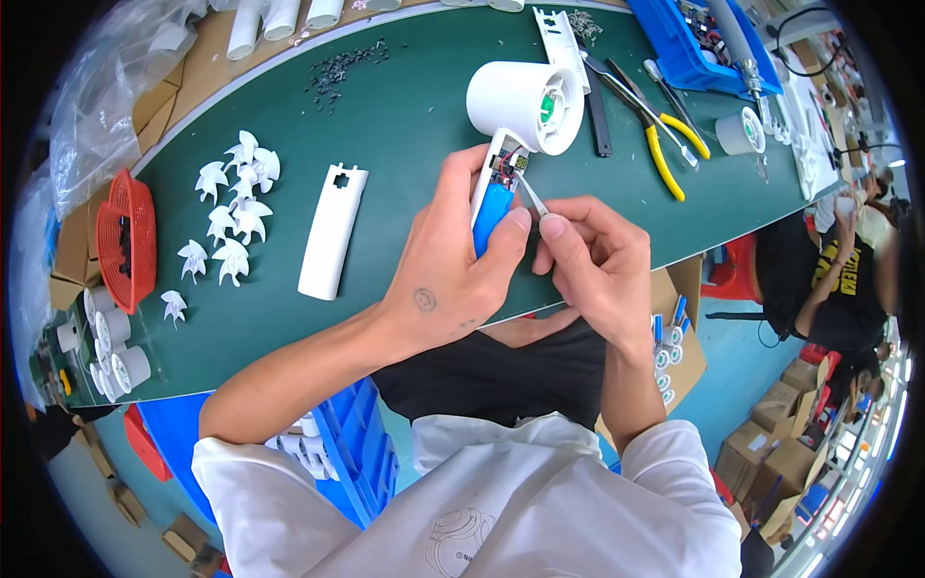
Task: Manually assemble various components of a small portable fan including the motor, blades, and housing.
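My left hand (445, 252) is closed around the handle of a white handheld fan housing (509, 101), whose round head points up and away from me. The handle is uncovered, so a blue battery (492, 218) and a small circuit board with thin wires (507, 166) show inside. My left thumb presses on the battery. My right hand (599, 258) pinches metal tweezers (533, 198), their tip at the circuit board. To the left, a loose white handle cover (332, 231) lies on the green mat (405, 130).
Several white fan blades (248, 207) lie left, near a red basket (145, 243) and white fan heads (114, 332). Small dark screws (337, 72) are scattered at the back. Yellow-handled pliers (665, 144), a blue bin (679, 48) and another fan head (738, 132) stand right. A person (838, 260) sits beyond.
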The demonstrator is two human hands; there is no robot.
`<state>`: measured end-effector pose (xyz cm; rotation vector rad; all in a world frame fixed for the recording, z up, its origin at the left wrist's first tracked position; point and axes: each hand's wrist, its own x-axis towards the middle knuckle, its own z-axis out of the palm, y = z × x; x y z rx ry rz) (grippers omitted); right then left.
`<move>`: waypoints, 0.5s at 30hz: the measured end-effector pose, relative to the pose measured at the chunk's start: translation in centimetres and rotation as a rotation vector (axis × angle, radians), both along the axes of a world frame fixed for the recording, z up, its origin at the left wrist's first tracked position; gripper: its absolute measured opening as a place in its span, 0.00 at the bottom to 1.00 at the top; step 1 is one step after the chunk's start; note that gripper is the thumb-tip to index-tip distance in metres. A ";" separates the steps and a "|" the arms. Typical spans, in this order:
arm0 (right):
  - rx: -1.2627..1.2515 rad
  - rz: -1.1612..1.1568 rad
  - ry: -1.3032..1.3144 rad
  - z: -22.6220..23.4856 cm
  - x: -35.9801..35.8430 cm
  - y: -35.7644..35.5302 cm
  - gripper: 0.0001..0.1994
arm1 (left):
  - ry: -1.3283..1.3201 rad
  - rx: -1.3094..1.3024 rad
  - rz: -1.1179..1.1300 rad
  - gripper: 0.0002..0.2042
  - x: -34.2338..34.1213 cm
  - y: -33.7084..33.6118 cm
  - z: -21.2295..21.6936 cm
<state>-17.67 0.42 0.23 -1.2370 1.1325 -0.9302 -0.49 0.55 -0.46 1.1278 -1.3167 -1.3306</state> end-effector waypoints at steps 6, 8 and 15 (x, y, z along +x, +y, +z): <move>0.009 -0.010 0.016 0.0 0.1 -0.1 0.11 | -0.012 -0.002 -0.005 0.22 -0.1 0.1 0.4; 0.016 -0.020 0.015 0.2 0.2 -0.1 0.11 | -0.041 -0.001 -0.015 0.22 -0.1 0.1 0.5; -0.004 -0.011 -0.009 -0.2 0.1 -0.1 0.11 | -0.023 -0.011 -0.020 0.22 0.0 0.2 0.3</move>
